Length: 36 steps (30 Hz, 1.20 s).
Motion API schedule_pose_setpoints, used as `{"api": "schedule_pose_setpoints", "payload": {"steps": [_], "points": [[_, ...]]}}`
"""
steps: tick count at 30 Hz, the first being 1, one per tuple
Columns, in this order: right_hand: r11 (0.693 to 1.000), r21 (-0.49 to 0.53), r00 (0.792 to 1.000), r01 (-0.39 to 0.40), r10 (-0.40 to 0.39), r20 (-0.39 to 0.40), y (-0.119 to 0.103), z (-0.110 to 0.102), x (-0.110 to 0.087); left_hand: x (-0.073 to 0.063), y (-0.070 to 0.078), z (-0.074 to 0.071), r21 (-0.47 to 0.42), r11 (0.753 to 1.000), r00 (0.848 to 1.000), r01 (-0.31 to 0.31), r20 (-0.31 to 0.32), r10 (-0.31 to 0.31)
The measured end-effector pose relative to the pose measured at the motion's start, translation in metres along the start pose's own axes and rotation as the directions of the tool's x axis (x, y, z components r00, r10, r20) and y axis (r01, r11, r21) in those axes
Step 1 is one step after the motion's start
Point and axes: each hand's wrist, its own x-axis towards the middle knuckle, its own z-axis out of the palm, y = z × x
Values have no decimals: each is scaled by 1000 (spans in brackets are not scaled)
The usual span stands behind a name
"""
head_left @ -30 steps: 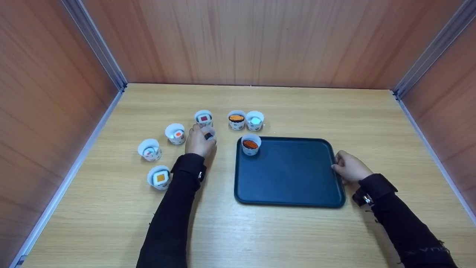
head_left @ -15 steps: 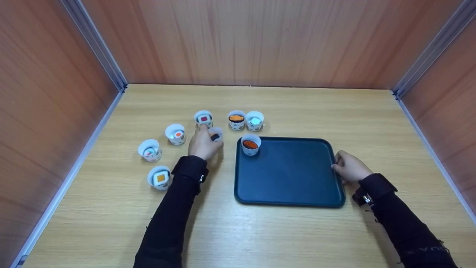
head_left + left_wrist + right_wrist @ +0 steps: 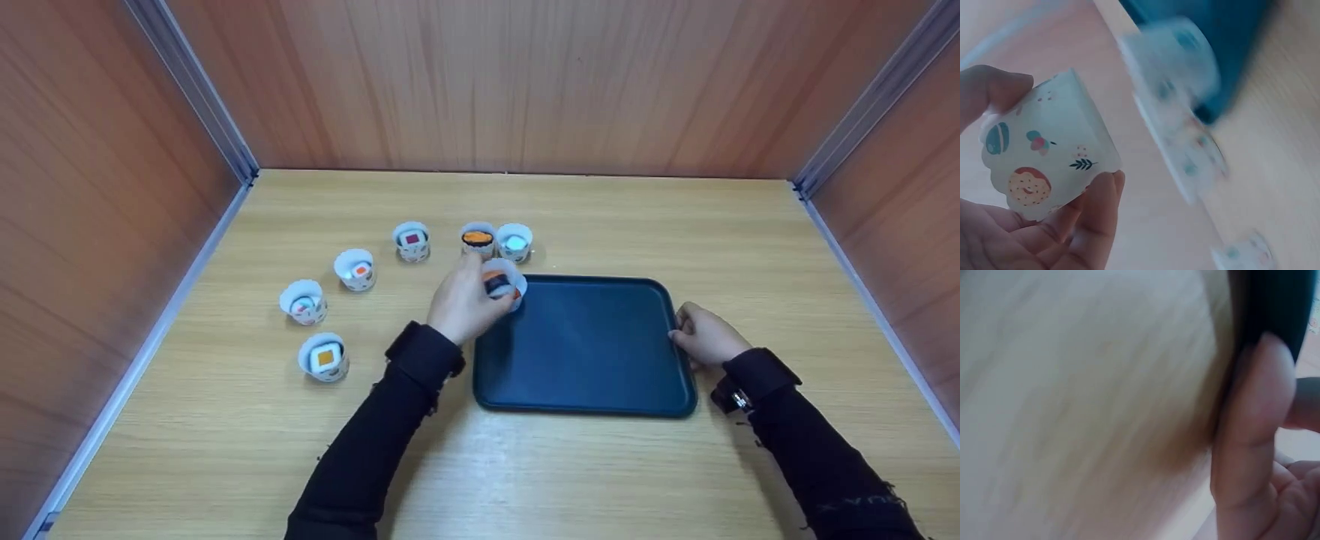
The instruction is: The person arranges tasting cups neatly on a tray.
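Note:
My left hand [image 3: 466,300] grips a white paper cup [image 3: 1053,149] printed with a doughnut and leaves. Inside that cup, the head view shows an orange piece with a black band. The cup is above the far left corner of the dark teal tray [image 3: 592,349]. Partly hidden behind it, another paper cup [image 3: 520,292] with a red-orange filling stands on the tray. At the tray's right edge, my right hand [image 3: 706,334] pinches the rim between thumb and fingers. The right wrist view shows a finger [image 3: 1258,410] against the tray's edge.
Behind the tray stand two cups, one with an orange-topped piece [image 3: 477,238], one with a pale green piece [image 3: 514,244]. Several more cups curve along the left, including one with a yellow-square piece [image 3: 325,358]. Wooden panels [image 3: 480,90] wall the table on three sides.
My left hand has carried its cup rightward, from near the dark-red-square cup to above the tray's far left corner. The right hand and the tray have stayed in place.

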Motion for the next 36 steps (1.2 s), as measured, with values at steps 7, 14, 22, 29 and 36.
{"api": "schedule_pose_setpoints", "payload": {"steps": [7,14,22,29,36], "points": [[1000,-21,1000,-5,6,6,-3,-1,0,2,24,31,-1,994,991,-112,71,112],[1000,-4,1000,-15,15,6,-2,-1,-1,21,36,64,41,995,985,-94,149,86],[1000,-15,1000,5,-5,3,-2,0,0,41,36,92,123,992,983,-39,180,16],[1000,-9,1000,8,-8,-2,-3,0,0,46,36,103,200,979,981,-28,196,-12],[1000,-5,1000,-12,12,1,-3,0,0,47,36,106,204,979,980,-25,198,-16]]}}
